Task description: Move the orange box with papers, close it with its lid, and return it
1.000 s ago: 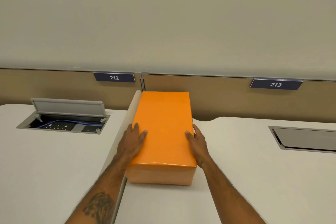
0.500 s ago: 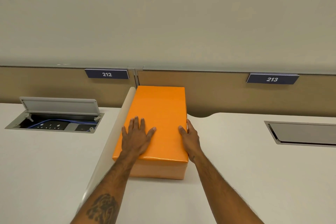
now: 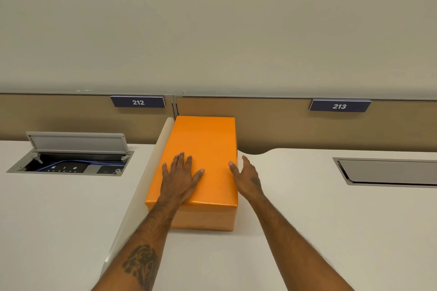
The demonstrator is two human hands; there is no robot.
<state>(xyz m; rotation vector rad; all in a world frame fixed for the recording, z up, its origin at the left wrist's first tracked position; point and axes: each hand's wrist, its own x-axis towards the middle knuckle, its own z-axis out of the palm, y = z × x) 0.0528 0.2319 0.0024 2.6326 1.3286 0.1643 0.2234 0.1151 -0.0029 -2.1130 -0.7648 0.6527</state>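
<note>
Resting on the white desk [image 3: 307,231] between seats 212 and 213, the orange box [image 3: 203,149] lies lengthwise away from us, its far end near the tan partition [image 3: 272,123] and its lid [image 3: 208,139] seated flush on top, so that the papers are hidden. We see the left hand [image 3: 181,179] laid flat on the near half of the lid, fingers spread and grasping nothing. The right hand [image 3: 247,177] is open at the box's right side, thumb tip at the lid's right edge; whether the palm touches the side wall we cannot tell. A pale divider [image 3: 151,172] runs along the box's left side. To the left, an open cable hatch [image 3: 75,156] shows blue cables [image 3: 78,162]; to the right lies a closed hatch [image 3: 390,171]. Nameplates 212 [image 3: 138,102] and 213 [image 3: 339,106] hang on the partition.
</note>
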